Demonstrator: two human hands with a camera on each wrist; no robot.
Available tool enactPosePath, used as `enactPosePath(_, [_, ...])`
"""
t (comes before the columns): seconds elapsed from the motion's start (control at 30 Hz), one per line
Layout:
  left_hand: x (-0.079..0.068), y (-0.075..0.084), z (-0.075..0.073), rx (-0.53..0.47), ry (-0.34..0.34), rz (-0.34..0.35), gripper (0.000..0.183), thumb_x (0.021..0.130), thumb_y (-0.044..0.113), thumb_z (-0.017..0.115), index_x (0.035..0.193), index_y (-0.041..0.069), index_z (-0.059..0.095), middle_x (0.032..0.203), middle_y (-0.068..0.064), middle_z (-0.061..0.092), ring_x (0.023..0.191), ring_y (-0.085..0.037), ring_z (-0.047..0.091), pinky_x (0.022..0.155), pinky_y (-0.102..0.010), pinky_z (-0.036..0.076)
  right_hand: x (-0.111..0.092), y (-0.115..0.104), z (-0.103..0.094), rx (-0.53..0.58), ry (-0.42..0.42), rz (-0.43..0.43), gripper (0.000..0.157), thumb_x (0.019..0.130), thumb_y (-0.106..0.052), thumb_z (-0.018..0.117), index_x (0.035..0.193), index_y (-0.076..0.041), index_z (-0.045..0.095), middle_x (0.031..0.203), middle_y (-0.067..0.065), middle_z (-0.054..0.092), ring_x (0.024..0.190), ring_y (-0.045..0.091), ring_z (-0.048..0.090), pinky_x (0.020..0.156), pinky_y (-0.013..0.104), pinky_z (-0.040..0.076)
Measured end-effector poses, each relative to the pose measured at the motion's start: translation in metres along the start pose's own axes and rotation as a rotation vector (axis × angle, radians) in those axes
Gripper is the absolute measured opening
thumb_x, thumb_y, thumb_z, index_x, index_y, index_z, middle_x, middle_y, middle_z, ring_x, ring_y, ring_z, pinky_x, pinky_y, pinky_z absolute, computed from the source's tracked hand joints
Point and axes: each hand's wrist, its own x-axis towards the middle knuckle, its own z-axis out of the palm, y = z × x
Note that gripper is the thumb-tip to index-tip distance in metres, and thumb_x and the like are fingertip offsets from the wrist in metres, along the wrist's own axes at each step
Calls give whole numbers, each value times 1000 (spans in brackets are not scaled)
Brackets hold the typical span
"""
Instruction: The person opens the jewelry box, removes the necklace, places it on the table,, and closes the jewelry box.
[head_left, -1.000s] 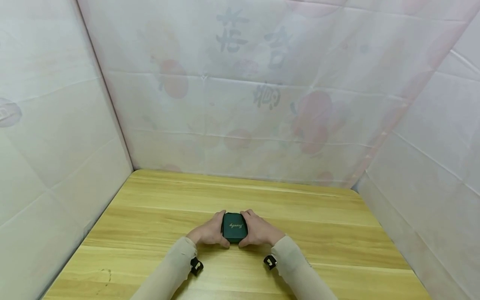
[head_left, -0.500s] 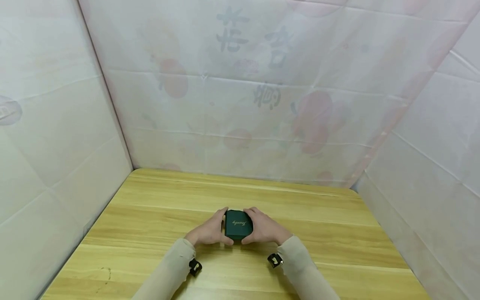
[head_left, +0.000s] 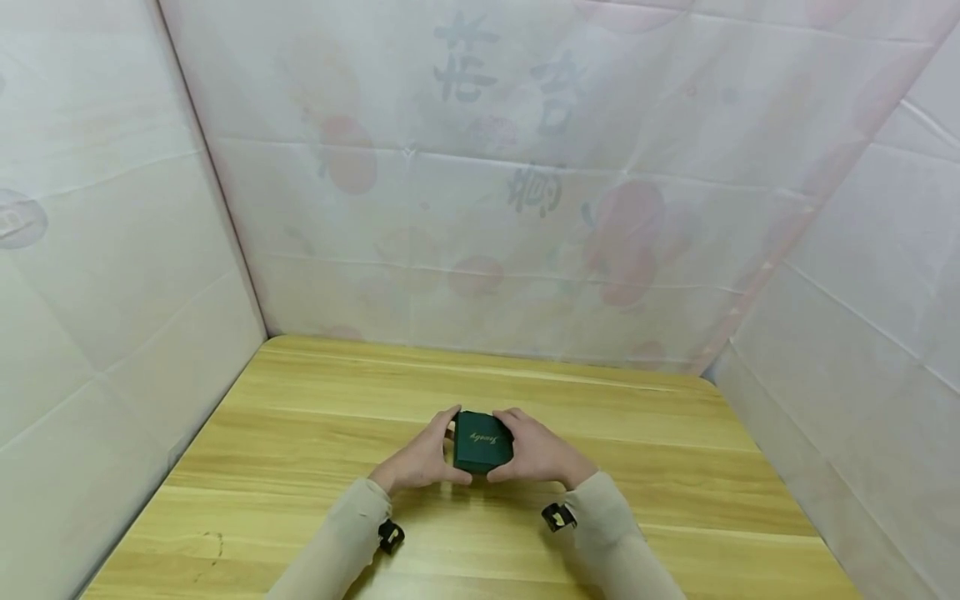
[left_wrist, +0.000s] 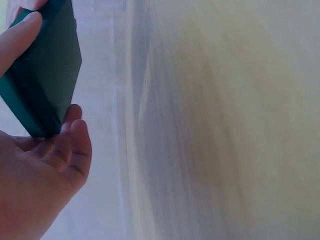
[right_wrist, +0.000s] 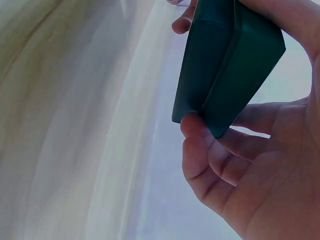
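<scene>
A small dark green jewelry box point(head_left: 480, 454) with gold script on its lid is held between both hands, lifted over the wooden table. My left hand point(head_left: 422, 458) grips its left side, thumb at the near edge and fingers at the far edge. On the opposite side, my right hand point(head_left: 542, 454) wraps the box's right end in the same way. In the right wrist view, a seam runs along the side of the box point(right_wrist: 250, 65), with a fingertip pressed at its lower end. The left wrist view shows curled left-hand fingers point(left_wrist: 75, 160) under the box's corner point(left_wrist: 62, 65).
The wood-grain table point(head_left: 315, 392) spreads around the hands. Pale printed cloth point(head_left: 480, 217) hangs behind it, and white cloth walls point(head_left: 112, 292) stand at both sides. A black wrist device point(head_left: 391, 536) sits under the left sleeve, another black device point(head_left: 558, 517) by the right sleeve.
The box has risen and shifted slightly right and away from the body, both hands moving with it. The right forearm has moved a little further right.
</scene>
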Motion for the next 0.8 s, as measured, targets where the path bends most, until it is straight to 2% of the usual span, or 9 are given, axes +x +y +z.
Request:
enactPosePath(0.27, [1, 1, 2, -59, 9, 17, 109, 74, 32, 82, 152, 9, 9, 146, -9, 27, 114, -25, 45, 86, -41, 45, -3, -1, -6, 8, -1, -13, 99, 71, -47, 79, 145, -1, 32, 136, 12, 42, 107, 21, 51, 88, 39, 45])
enactPosePath(0.5, [1, 2, 3, -137, 2, 34, 107, 75, 23, 82, 152, 11, 9, 146, -10, 28, 108, -28, 50, 84, -40, 47, -5, -3, -7, 12, 5, -14, 96, 72, -40, 80, 145, 0, 32, 137, 14, 41, 110, 24, 50, 89, 42, 45])
enactPosePath(0.8, [2, 2, 2, -99, 16, 46, 106, 73, 25, 84, 152, 10, 13, 143, -9, 33, 107, -25, 49, 83, -40, 47, -5, -2, -7, 10, 19, -20, 98, 72, -45, 79, 144, 0, 32, 137, 14, 41, 110, 24, 50, 89, 42, 45])
